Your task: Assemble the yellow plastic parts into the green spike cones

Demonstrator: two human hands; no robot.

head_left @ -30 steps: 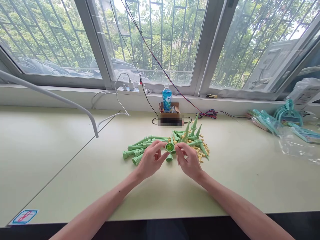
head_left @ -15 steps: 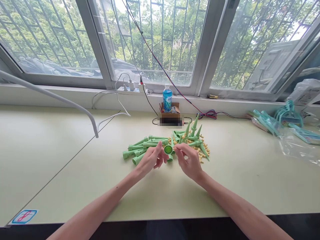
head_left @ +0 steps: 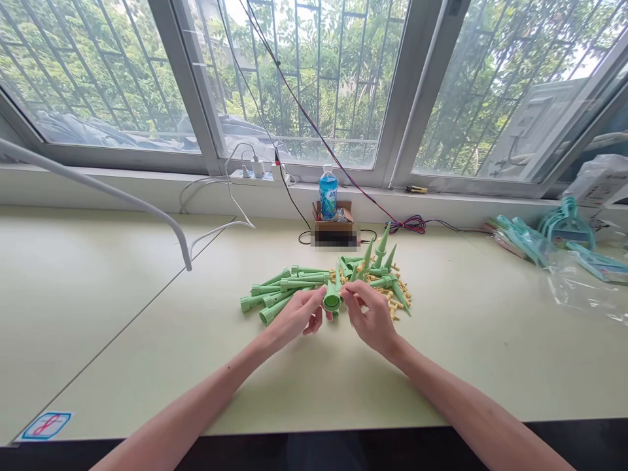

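Observation:
A green plastic watering spike (head_left: pixel 332 301) is gripped in my left hand (head_left: pixel 297 318), its round open end turned towards me. My right hand (head_left: pixel 369 315) is closed in a pinch against the right side of that open end; whatever its fingertips hold is too small and hidden to make out. Behind my left hand lies a heap of similar green spikes (head_left: pixel 273 286). Beyond my right hand more green spikes (head_left: pixel 381 252) stand and lie among small yellow plastic pieces (head_left: pixel 396 303).
A blue bottle (head_left: pixel 328 191) sits in a small cardboard box (head_left: pixel 343 226) at the back. Dark cables (head_left: pixel 415 224) coil behind the heap. A white tube (head_left: pixel 147 203) crosses the left side. Turquoise plastic items (head_left: pixel 564 229) and clear wrapping lie at the right.
The held spike has tilted, so more of its body shows above the open end, which sits slightly lower. My left fingers have shifted along it. My right hand has barely moved.

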